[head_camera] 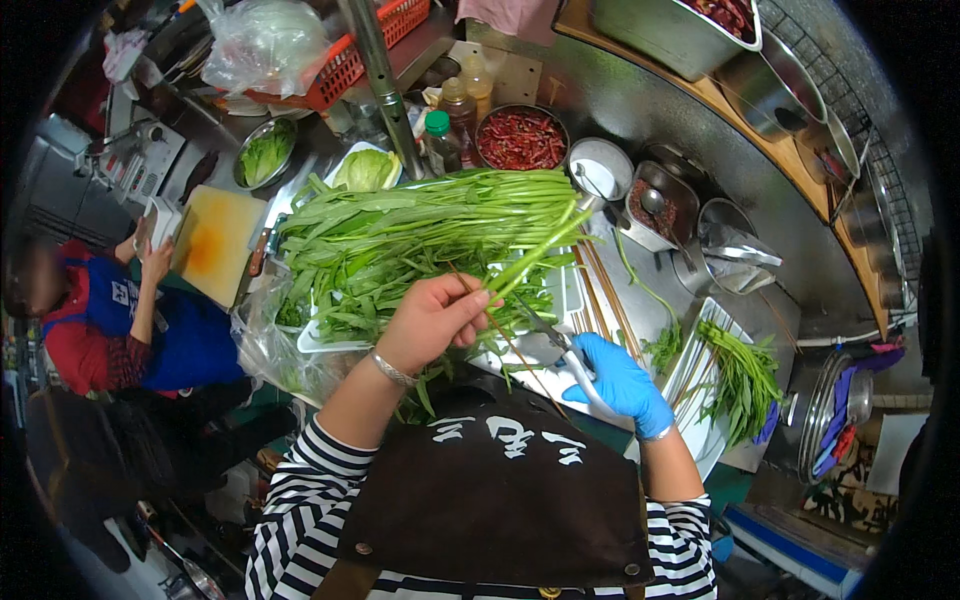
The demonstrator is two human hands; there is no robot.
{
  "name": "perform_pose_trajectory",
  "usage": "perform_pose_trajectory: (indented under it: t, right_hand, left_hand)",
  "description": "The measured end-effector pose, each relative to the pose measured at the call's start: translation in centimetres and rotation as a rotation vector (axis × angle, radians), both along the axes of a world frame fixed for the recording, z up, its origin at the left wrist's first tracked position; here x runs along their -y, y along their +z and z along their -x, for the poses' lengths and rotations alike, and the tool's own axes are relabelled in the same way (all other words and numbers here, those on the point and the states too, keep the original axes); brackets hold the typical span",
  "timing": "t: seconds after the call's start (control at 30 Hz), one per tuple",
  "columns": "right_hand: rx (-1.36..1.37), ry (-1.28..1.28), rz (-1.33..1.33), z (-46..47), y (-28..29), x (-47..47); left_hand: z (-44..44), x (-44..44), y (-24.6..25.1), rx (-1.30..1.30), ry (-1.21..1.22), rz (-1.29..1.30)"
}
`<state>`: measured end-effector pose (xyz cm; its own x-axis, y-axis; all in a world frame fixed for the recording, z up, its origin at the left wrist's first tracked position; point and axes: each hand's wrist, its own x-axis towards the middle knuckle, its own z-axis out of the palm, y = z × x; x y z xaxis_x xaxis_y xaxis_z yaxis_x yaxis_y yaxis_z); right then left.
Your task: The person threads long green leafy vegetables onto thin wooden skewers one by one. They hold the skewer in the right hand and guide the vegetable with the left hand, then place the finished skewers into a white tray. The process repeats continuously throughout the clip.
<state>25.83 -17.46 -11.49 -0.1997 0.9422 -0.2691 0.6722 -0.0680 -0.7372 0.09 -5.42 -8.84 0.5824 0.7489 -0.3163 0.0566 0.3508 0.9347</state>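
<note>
My bare left hand (439, 311) pinches a few leafy green stems (536, 255) together with a thin wooden skewer (517, 351). In my right hand (622, 386), gloved in blue, is a pair of scissors (583, 375) with pale handles. Its blades point up and left, close to the held stems; whether they touch cannot be made out. Just beyond my hands, a large heap of long-stemmed leafy greens (435, 214) covers most of a white tray (330, 343). Several loose skewers (600, 281) lie right of the heap. Skewered greens (742, 375) rest on another white tray (705, 454) at right.
A knife (261, 251) lies beside a stained cutting board (214, 240) at left. A co-worker in a blue apron (187, 330) holds a white container (159, 223) there. Along the back stand bottles (441, 139), a bowl of dried red chillies (523, 139) and a metal spice container (660, 202).
</note>
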Motion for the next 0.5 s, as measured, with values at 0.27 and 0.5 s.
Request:
perform_pose_trajectory:
  t: [0.27, 0.5]
  right_hand:
    - [-0.015, 0.079, -0.038, 2.5, 1.6, -3.3]
    - [-0.256, 0.021, 0.074, 2.9, 0.0, -3.3]
  left_hand:
    - [0.3, 0.1, -0.8, -0.027, -0.019, -0.030]
    - [0.9, -0.2, -1.4, -0.038, 0.001, 0.009]
